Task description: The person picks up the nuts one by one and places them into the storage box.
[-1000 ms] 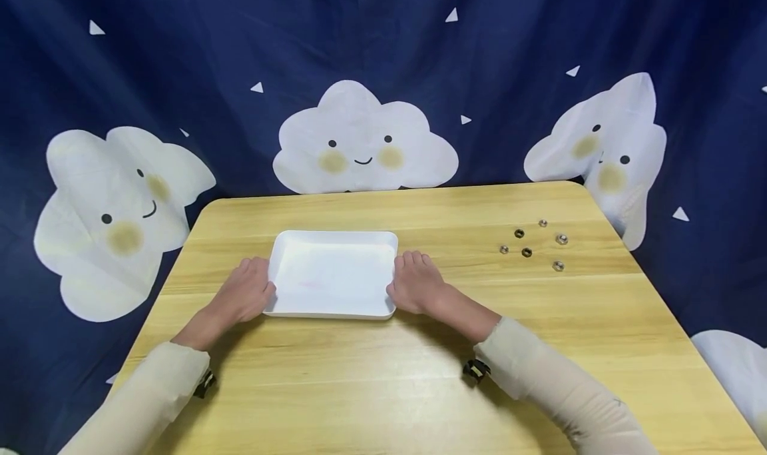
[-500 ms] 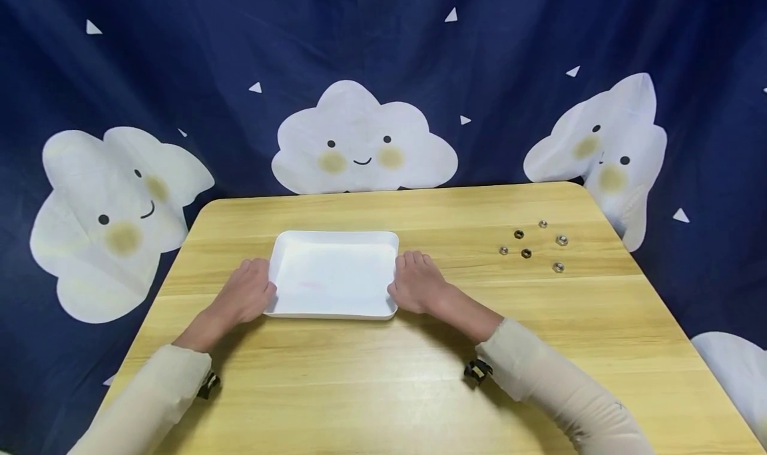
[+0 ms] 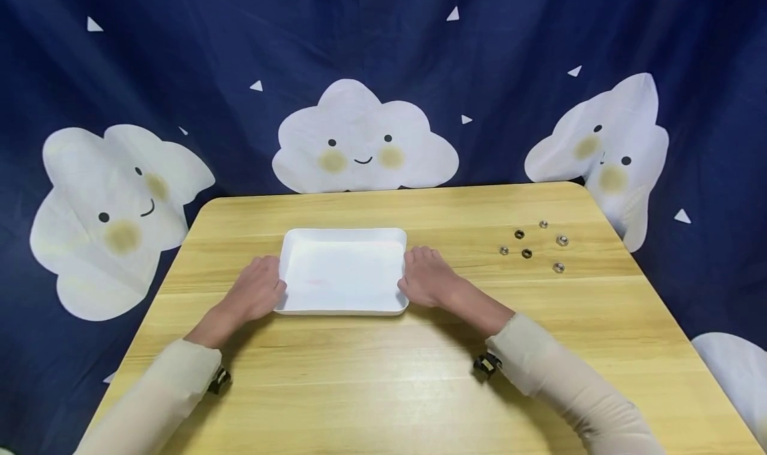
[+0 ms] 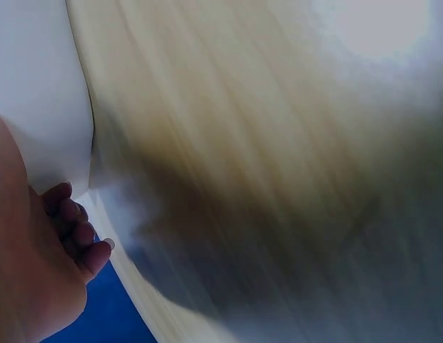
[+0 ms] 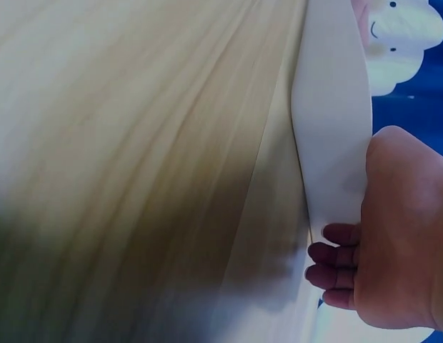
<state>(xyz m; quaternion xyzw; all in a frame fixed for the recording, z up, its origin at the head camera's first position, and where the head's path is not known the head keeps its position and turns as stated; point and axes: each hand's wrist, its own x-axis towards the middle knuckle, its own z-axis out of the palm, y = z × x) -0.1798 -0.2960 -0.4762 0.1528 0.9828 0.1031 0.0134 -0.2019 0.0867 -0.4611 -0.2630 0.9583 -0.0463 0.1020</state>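
While both hands bracket it, the white tray (image 3: 344,268) lies flat on the wooden table (image 3: 383,375), held by its two short ends so it sits level between them

Item 1, left hand (image 3: 254,295): at the tray's left end, fingers (image 4: 71,225) curled under and round the rim, thumb on top; a cream sleeve (image 3: 156,402) covers the forearm. The grip looks light, meant to steady or slide the tray rather than lift it, since its base seems to rest on the wood

Item 2, the tray: shallow, rectangular, nothing in it, lying directly between the two sets of fingertips, its long sides running from one hand to the other

Item 3, right hand (image 3: 425,282): at the tray's right end, mirroring the left, fingers (image 5: 336,264) tucked round the edge and holding it

Item 4, six small metal nuts (image 3: 533,245): loose cluster on the tabletop, well apart from the right fingers, beyond and to their right, untouched

Item 5, dark blue backdrop (image 3: 539,55) with cloud faces, hung behind the table
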